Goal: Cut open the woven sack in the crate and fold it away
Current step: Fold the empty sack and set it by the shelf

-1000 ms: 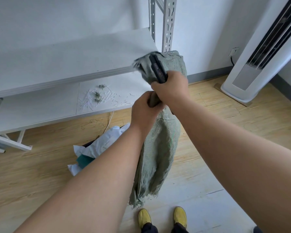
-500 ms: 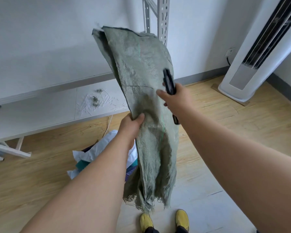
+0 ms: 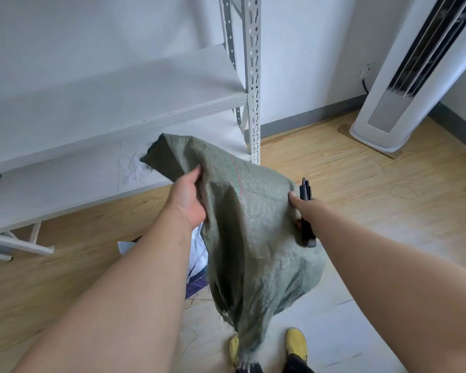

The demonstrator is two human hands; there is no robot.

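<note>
Above plank flooring, both hands spread the coarse woven sack (image 3: 253,219).

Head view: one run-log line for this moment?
phase: folding | left hand: holds woven sack | right hand: sack edge plus black cutter | sack: hangs off floor

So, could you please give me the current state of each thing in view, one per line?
Woven sack: held up off the floor, draped, frayed end hanging down.
Left hand: gripping the sack's upper edge.
Right hand: pinching the sack's other side while holding the cutter.
Cutter: upright in the right hand; blade not discernible.
Shelf rack: standing, with loose scraps on its lower board.
</note>
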